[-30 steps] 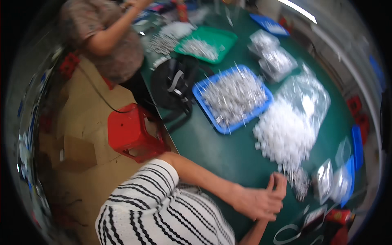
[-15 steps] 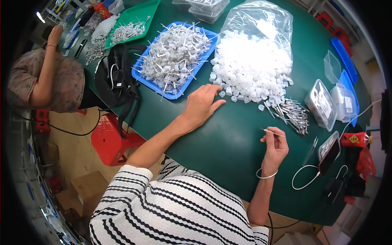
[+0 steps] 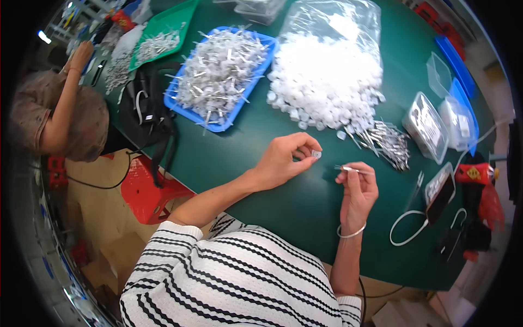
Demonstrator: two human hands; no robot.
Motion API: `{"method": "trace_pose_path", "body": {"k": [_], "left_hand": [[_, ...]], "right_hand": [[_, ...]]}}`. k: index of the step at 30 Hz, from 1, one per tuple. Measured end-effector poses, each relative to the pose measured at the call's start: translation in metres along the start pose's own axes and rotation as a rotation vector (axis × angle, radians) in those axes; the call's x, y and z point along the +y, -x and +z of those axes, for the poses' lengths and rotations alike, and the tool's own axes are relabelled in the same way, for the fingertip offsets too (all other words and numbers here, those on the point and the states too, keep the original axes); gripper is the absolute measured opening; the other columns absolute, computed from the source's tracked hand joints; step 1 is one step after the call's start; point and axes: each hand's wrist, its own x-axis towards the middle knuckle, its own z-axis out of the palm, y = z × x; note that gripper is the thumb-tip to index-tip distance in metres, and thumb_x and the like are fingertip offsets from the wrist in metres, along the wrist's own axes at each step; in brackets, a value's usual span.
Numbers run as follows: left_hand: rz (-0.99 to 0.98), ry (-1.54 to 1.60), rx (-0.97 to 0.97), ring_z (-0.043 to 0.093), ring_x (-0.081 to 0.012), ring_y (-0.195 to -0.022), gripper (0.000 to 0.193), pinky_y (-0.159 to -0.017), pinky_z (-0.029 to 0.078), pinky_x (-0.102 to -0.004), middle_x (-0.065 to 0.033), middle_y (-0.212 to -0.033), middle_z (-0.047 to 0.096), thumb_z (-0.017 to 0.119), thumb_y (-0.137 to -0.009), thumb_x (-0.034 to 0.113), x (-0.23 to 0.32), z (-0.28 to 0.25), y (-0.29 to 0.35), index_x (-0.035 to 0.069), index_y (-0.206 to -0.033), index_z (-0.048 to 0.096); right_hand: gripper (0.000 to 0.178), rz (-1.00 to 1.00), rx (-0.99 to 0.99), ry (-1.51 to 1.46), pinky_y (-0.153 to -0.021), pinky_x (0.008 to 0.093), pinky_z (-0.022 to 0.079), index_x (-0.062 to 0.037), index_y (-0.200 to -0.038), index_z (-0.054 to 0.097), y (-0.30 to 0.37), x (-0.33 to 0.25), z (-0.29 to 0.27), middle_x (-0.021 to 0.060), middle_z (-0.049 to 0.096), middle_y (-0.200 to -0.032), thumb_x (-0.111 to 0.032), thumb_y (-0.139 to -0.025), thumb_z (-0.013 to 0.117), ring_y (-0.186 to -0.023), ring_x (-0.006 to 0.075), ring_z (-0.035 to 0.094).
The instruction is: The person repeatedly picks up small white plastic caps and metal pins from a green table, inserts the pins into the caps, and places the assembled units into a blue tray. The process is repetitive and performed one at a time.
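Observation:
Between thumb and forefinger, my left hand (image 3: 286, 161) pinches a small translucent white plastic cap (image 3: 316, 155). To its right my right hand (image 3: 358, 188) grips a thin metal pin (image 3: 348, 169), whose tip points left toward the cap. Cap and pin are apart, both held just above the green table (image 3: 261, 212). Beyond the hands lies a heap of white caps (image 3: 327, 82), spilling from a clear plastic bag (image 3: 332, 22). A pile of metal pins (image 3: 389, 144) lies beside the heap, beyond my right hand.
A blue tray (image 3: 222, 127) full of capped pins stands at the left, near a black backpack (image 3: 144, 103). Clear plastic boxes (image 3: 427, 128), a phone (image 3: 440, 201) with a white cable and tweezers (image 3: 418, 188) lie right. Another person (image 3: 68, 109) sits far left beside a green tray (image 3: 182, 27).
My left hand has come back from the edge of the cap heap with a cap in its fingers, nearer my right hand. My right hand still holds the pin. The view has shifted slightly.

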Motion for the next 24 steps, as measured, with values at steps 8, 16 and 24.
{"method": "trace_pose_path", "body": {"k": [8, 16, 24], "left_hand": [[-0.326, 0.731, -0.219, 0.063, -0.0110, -0.086, 0.028, -0.077, 0.052, -0.0240, -0.0075, -0.099, 0.066, 0.064, -0.086, 0.003, -0.002, 0.030, -0.008, -0.002, -0.113, 0.061], [-0.429, 0.760, -0.244, 0.063, -0.0113, -0.087, 0.029, -0.076, 0.052, -0.0232, -0.0085, -0.101, 0.067, 0.065, -0.087, 0.010, -0.012, 0.021, -0.008, -0.002, -0.114, 0.061], [-0.525, 0.911, -0.262, 0.065, -0.0134, -0.085, 0.026, -0.070, 0.054, -0.0212, -0.0108, -0.098, 0.067, 0.063, -0.090, 0.015, -0.012, 0.019, -0.009, -0.001, -0.110, 0.061]], "right_hand": [[0.015, 0.009, -0.045, -0.176, -0.079, 0.0299, 0.053, 0.0013, -0.105, 0.056, 0.000, 0.002, 0.000, 0.0124, 0.064, -0.097, -0.008, -0.093, 0.056, -0.085, 0.0164, 0.064], [0.016, 0.020, -0.035, -0.159, -0.076, 0.0284, 0.054, 0.0015, -0.102, 0.057, 0.001, 0.004, -0.001, 0.0114, 0.065, -0.094, -0.012, -0.093, 0.058, -0.081, 0.0162, 0.065], [0.009, -0.183, 0.045, 0.181, -0.070, 0.0220, 0.051, 0.0015, -0.096, 0.057, 0.005, -0.012, 0.005, 0.0073, 0.063, -0.088, -0.005, -0.091, 0.061, -0.076, 0.0103, 0.062]]}}
